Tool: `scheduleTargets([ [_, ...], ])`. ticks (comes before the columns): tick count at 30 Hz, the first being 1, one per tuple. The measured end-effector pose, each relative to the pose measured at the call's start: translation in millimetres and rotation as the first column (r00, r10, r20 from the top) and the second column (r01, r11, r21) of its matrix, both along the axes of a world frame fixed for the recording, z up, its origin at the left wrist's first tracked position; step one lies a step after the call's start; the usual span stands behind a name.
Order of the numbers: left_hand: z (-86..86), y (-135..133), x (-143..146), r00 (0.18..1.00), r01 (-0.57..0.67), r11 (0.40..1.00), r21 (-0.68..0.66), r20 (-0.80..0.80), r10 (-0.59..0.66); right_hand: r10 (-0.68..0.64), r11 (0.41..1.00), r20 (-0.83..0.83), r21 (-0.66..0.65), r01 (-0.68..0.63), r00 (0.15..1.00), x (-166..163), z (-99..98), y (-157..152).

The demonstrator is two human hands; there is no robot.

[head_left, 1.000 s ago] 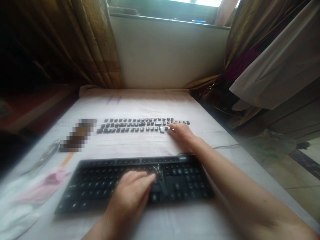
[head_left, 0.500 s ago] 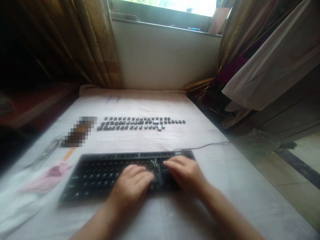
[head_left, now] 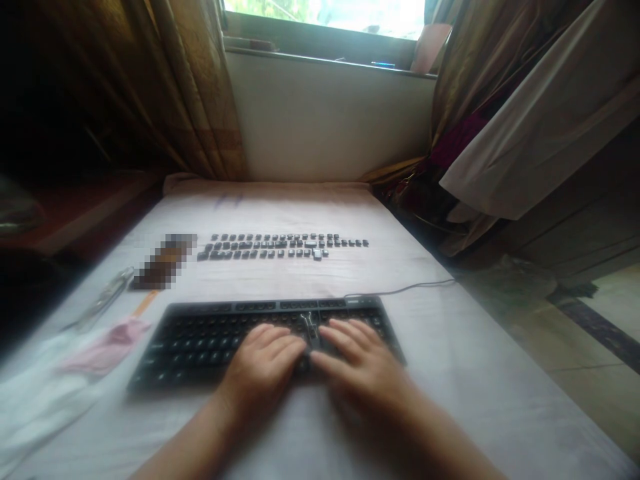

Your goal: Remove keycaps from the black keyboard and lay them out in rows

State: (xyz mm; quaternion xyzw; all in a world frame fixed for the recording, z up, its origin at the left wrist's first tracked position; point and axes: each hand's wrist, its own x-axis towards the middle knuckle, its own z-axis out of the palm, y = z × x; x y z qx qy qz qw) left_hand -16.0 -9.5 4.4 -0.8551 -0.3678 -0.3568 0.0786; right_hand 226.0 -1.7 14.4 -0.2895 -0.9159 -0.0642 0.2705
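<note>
A black keyboard [head_left: 195, 347] lies at a slant on the cloth-covered table, its lower middle hidden by my hands. My left hand [head_left: 265, 357] rests on the middle keys, fingers stretched forward and close together. On the right part of the keyboard is my right hand [head_left: 357, 360], its fingers spread and the thumb pointing left towards the left thumb. Between the fingertips of both hands sits a small dark object with thin silver wire ends [head_left: 307, 321]; blur hides its exact kind. Farther back, loose keycaps [head_left: 270, 245] stand in three rows.
The keyboard's cable [head_left: 400, 291] runs off to the right edge of the table. At the left lie a pink cloth [head_left: 107, 345], an orange strip [head_left: 146, 303], a silvery slim item [head_left: 107, 293] and a pixelated object [head_left: 165, 263]. Curtains [head_left: 195, 87] hang beside the window.
My right hand has shifted left and slightly nearer, and its fingers have spread. My left hand has barely moved. The whole view has shifted slightly.
</note>
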Motion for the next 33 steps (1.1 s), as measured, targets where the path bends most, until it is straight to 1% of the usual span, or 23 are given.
scheduleTargets([
  [3, 0.4, 0.8, 0.6, 1.000, 0.009, 1.000, 0.006, 0.009, -0.010, 0.059, 0.997, -0.002, 0.048, -0.059, 0.998, -3.3, -0.6, 2.9],
  [7, 0.1, 1.2, 0.2, 1.000, 0.013, 1.000, -0.001, 0.012, -0.013, 0.113, 0.989, -0.045, 0.106, -0.107, 0.993, -6.7, 3.0, 4.4],
  [11, 0.6, 0.2, 0.3, 1.000, 0.008, 1.000, 0.000, 0.008, -0.008, 0.155, 0.985, -0.126, 0.092, -0.144, 0.980, -9.1, 10.5, -1.1],
  [14, 1.6, -0.6, 1.1, 1.000, 0.001, 1.000, 0.024, -0.016, -0.001, 0.159, 0.987, -0.235, 0.068, -0.146, 0.959, -10.9, 15.2, -9.2],
  [17, 2.2, -1.0, 1.1, 0.999, -0.005, 0.999, 0.054, -0.050, 0.008, 0.130, 0.989, -0.424, -0.004, -0.146, 0.896, -15.1, 17.5, -17.3],
  [19, 2.1, -1.2, 0.9, 0.999, 0.001, 0.998, 0.058, -0.052, 0.002, 0.063, 0.987, -0.552, -0.091, -0.136, 0.831, -18.7, 18.4, -21.0],
  [21, 2.2, -1.4, 1.1, 0.999, 0.013, 0.999, 0.047, -0.035, -0.012, -0.014, 0.976, -0.631, -0.177, -0.127, 0.776, -21.5, 19.7, -22.5],
  [23, 3.2, -1.6, 1.9, 1.000, 0.027, 0.999, 0.025, -0.013, -0.027, -0.071, 0.962, -0.666, -0.242, -0.125, 0.743, -23.0, 22.1, -22.0],
  [26, 6.0, -2.2, 4.7, 0.999, 0.037, 0.999, -0.016, 0.025, -0.037, -0.085, 0.930, -0.670, -0.318, -0.182, 0.738, -23.4, 25.5, -19.2],
  [28, 7.7, -3.4, 7.2, 0.998, 0.062, 0.997, -0.037, 0.035, -0.061, -0.042, 0.895, -0.656, -0.360, -0.264, 0.754, -23.8, 25.4, -17.5],
  [30, 8.3, -5.3, 10.0, 0.993, 0.116, 0.991, -0.065, 0.020, -0.114, 0.016, 0.866, -0.634, -0.378, -0.328, 0.773, -24.6, 22.1, -16.4],
  [33, 8.0, -8.3, 13.7, 0.983, 0.183, 0.973, -0.138, 0.000, -0.185, 0.047, 0.866, -0.578, -0.383, -0.321, 0.815, -24.8, 15.5, -15.1],
])
